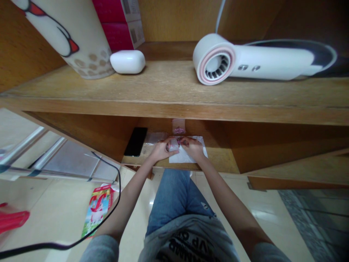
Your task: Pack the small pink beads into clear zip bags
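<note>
My left hand (pixel 163 149) is closed around a small clear plastic bag (pixel 173 145) over a white sheet of paper (pixel 188 158). Just to its right, my right hand (pixel 193 147) has its fingers pinched together at the bag's edge, where small dark pinkish bits (pixel 179 140) show. What those fingertips hold is too small to make out. Behind the hands lies a second small clear bag with pink beads (pixel 179 130) in it. A flat clear plastic wrapper (pixel 156 138) rests left of the paper, and a black phone (pixel 136 142) lies farther left.
On the upper shelf (pixel 152 87) stand a tall cup (pixel 89 40), a white earbud case (pixel 128 62), red boxes (pixel 116 34) and a white handheld fan (pixel 261 60). A black cable (pixel 119 189) hangs at left. A colourful packet (pixel 96 207) lies on the floor.
</note>
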### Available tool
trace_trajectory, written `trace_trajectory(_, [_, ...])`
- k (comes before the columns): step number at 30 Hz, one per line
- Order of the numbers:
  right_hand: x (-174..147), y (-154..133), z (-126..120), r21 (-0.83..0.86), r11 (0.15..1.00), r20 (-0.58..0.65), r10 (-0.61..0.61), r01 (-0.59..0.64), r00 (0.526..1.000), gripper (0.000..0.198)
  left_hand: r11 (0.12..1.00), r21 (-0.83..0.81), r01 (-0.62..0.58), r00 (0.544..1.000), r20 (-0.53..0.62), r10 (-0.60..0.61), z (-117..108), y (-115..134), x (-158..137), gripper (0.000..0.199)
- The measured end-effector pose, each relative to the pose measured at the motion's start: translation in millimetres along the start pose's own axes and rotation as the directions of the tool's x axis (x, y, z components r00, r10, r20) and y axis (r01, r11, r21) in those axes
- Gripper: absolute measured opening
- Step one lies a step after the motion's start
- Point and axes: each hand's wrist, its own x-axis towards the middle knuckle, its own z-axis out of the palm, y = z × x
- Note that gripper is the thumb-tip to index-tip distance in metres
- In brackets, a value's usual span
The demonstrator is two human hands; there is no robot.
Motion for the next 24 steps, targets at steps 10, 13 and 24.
trace_trajectory(10, [-3.9,-1.8,-4.1,0.008,1.000,0.031,-0.027,0.027,0.999,0.021,1.000,-0.003,0.003,1.000,0.005,-0.003,0.0,-1.3,-0.3,0.065])
trace_trajectory(13, [-2.4,-2.8,-6.0,0.071,0.997,0.023,0.002,-0.004,1.000,0.019,1.000,0.004,0.007,1.000,0.006,-0.007,-0.2,-0.2,-0.3,0.066])
trace_trajectory(24, [0.4,-12.7,-4.4,0.286,0.958,0.026,-0.006,-0.002,1.000,0.017,0.999,-0.029,-0.038,0.999,-0.007,0.038,0.2,-2.0,0.3,0.064])
